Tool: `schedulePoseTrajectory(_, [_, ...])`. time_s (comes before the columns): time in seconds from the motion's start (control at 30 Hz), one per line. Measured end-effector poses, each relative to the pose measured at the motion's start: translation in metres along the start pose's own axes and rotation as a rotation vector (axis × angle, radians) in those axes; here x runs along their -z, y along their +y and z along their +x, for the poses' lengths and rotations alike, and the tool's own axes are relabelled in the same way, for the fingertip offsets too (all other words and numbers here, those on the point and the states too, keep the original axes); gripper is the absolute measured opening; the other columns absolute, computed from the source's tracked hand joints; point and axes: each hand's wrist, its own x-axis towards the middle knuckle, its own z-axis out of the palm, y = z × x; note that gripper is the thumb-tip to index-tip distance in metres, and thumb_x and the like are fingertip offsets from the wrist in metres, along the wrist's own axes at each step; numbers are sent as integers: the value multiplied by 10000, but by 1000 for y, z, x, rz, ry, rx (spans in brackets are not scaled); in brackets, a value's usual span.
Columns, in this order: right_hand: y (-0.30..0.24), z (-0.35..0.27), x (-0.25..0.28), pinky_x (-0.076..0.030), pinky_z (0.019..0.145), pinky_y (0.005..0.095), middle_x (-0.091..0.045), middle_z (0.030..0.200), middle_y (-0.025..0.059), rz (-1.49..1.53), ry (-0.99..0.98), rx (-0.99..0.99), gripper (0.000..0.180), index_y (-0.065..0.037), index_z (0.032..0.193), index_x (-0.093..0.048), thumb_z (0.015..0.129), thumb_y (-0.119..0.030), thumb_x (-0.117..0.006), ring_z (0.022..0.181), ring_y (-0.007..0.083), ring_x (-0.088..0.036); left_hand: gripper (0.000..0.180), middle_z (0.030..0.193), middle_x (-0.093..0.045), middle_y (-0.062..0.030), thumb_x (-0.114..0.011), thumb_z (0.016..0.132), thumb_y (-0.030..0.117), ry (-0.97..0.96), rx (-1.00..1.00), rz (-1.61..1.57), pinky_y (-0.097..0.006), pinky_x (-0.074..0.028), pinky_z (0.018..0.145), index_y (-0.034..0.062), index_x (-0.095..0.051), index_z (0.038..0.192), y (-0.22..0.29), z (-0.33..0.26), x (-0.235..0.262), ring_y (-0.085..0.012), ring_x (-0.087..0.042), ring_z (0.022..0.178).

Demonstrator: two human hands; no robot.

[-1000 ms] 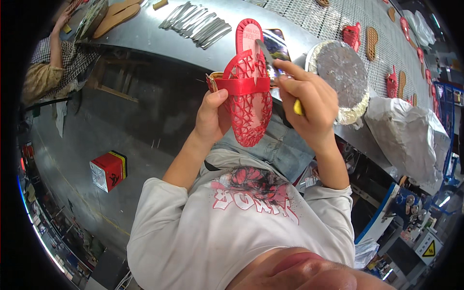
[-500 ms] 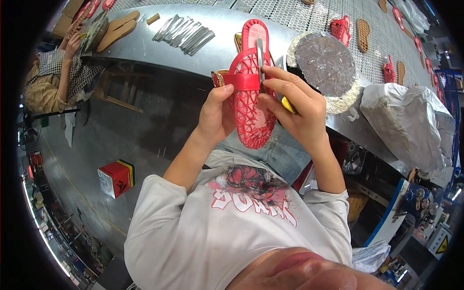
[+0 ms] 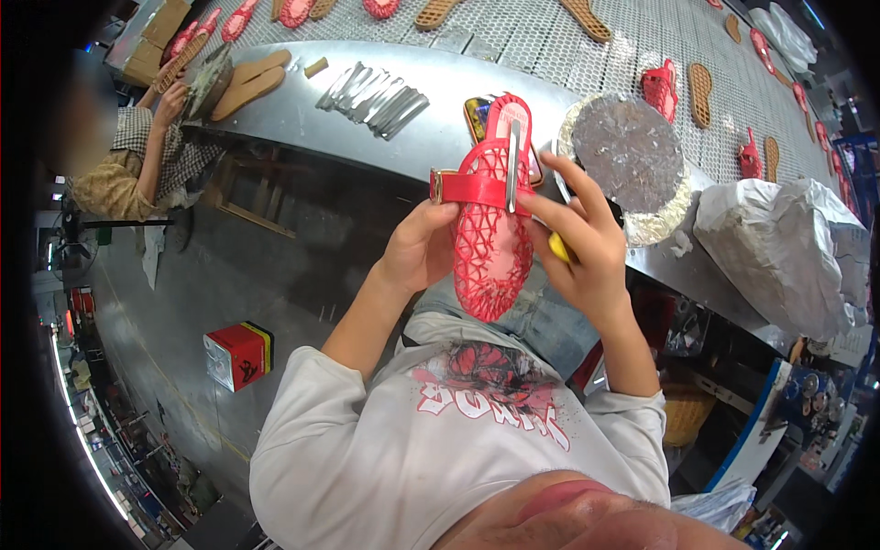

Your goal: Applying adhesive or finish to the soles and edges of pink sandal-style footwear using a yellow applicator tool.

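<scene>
A red woven sandal [image 3: 479, 247] with a buckled strap hangs upright before me, its pink insole partly exposed. My left hand [image 3: 422, 246] grips its left side, thumb at the strap near the gold buckle [image 3: 438, 187]. Against the insole lies a narrow metal strip [image 3: 512, 163], its lower end over the strap. My right hand [image 3: 587, 252] is at the sandal's right side, one fingertip at the strap and another finger raised away. Tucked inside that hand is a small yellow object [image 3: 559, 247], mostly hidden by the fingers.
Behind the sandal a phone [image 3: 477, 115] lies on the metal table [image 3: 302, 101], near a heap of metal strips [image 3: 374, 101]. A round dark-topped pad [image 3: 623, 137] and white sack [image 3: 770, 247] stand rightward. Sandals and soles [image 3: 700, 94] ride a mesh belt [image 3: 541, 55]. A co-worker [image 3: 128, 170] sits left.
The view has shifted, so the table and belt appear lower. My right fingers have opened off the metal strip, with one finger lifted; the strip stays against the insole.
</scene>
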Motion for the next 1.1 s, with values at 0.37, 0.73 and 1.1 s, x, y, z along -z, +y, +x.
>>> schedulePoseTrajectory(0.37, [-7,-120,13,-536,779,330,-684,1049,167,-5,175,-394,202,21,975,-673,791,102,-654,904,306,-690,357,1173,-667,-151,-508,1004,225,162,47,216,-420,-497,998,-26,-560,1252,69,127,33,-245,-650,1087])
schedulePoseTrajectory(0.73, [-18,-209,5,-517,740,306,-696,907,143,-20,260,-793,135,24,966,-665,851,71,-613,829,255,-686,309,1046,-685,-152,-365,998,163,401,68,387,-439,-545,895,-10,-578,1140,98,362,111,-264,-681,934])
schedulePoseTrajectory(1.1, [-9,-182,6,-391,551,202,-721,838,65,294,266,-919,86,18,940,-684,901,16,-607,598,47,-523,300,757,-710,-196,-625,851,280,521,-165,1919,-420,-575,663,-10,-702,853,164,345,94,-278,-721,674])
